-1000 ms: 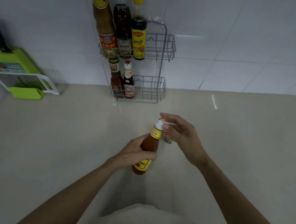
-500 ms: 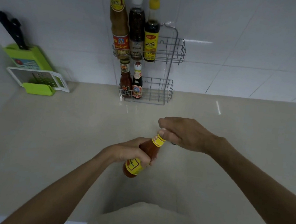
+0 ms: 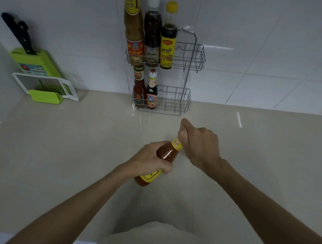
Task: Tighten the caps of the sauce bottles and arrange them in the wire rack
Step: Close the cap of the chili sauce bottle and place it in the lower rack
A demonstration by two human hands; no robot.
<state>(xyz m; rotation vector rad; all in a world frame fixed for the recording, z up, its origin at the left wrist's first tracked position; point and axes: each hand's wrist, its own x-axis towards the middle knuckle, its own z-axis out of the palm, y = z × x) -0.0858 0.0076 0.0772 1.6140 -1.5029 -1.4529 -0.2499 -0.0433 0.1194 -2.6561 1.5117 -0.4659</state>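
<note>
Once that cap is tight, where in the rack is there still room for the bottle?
Both tiers of the wire rack are bare on their right halves: the upper beside the yellow-capped bottle, the lower beside the small dark bottle. The left halves are crowded. The counter in front is bare too.

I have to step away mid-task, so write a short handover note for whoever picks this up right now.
Left hand: grip around the body of the red sauce bottle, tilted above the counter.
Right hand: closed over its cap, which is hidden.
Wire rack: three bottles on the upper shelf, two on the lower, free space at the right of both.
Left: finish tightening, then rack this bottle.
</note>
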